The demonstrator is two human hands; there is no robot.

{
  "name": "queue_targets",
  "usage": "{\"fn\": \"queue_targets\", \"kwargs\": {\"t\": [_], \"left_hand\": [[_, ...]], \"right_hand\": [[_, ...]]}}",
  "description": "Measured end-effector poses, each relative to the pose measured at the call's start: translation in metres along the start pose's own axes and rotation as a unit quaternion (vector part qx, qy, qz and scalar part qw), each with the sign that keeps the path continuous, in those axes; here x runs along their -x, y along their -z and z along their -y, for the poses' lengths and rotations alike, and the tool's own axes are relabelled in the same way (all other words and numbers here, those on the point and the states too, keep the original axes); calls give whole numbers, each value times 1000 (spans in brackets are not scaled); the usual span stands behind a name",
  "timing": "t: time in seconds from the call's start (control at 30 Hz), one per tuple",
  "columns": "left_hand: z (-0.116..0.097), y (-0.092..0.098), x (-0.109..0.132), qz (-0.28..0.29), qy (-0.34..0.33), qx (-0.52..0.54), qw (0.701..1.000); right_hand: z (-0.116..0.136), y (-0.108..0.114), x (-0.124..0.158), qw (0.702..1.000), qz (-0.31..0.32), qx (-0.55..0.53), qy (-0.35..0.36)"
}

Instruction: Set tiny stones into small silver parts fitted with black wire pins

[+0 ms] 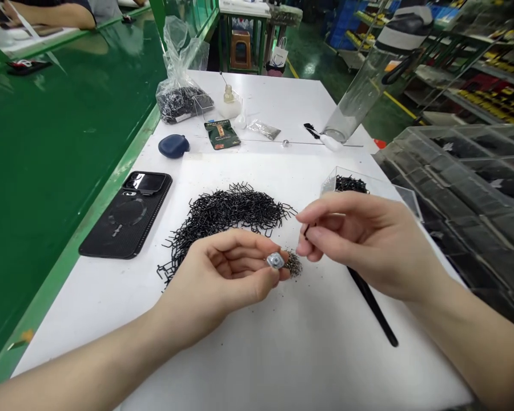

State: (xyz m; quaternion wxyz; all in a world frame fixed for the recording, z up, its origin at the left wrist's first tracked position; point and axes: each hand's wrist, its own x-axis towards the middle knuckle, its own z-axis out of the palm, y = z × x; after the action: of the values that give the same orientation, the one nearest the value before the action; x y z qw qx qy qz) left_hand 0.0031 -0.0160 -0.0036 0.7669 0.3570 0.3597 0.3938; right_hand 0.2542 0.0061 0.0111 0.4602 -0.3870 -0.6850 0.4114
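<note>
Between thumb and fingertips, my left hand [235, 268] grips a small silver metal part [276, 261] with a hole in its face. My right hand [360, 234], to its right and slightly higher, pinches a small black bent wire piece [306, 230], mostly covered by the fingers. Behind my left hand spreads a pile of black bent wire pieces [235, 208]. A little heap of tiny brass-coloured bits [294, 264] lies just beyond the silver part. Partly under my right hand is a slim black tool [374, 308], its upper end hidden.
A black phone [126, 220] and a blue case [173, 146] lie left. A clear box of black pieces [350, 184] sits behind my right hand. Further back are a plastic bag [182, 97], a small bottle [228, 101] and a tall clear bottle [357, 94]. Stacked trays [462, 188] stand right.
</note>
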Motion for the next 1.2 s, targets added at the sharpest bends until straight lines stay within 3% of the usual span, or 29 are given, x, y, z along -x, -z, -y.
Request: {"fn": "queue_targets", "kwargs": {"t": [0.17, 0.3, 0.7, 1.2], "left_hand": [[-3, -2, 0, -13, 17, 12, 1000], [-3, -4, 0, -1, 27, 34, 999], [-4, -2, -1, -15, 31, 40, 999], [-4, -1, -1, -35, 62, 17, 997]], "right_hand": [[2, -12, 4, 993, -11, -113, -23], [2, -15, 5, 991, -6, -129, -45], [7, -17, 15, 989, -42, 65, 125], [10, -31, 28, 991, -97, 79, 53]]}}
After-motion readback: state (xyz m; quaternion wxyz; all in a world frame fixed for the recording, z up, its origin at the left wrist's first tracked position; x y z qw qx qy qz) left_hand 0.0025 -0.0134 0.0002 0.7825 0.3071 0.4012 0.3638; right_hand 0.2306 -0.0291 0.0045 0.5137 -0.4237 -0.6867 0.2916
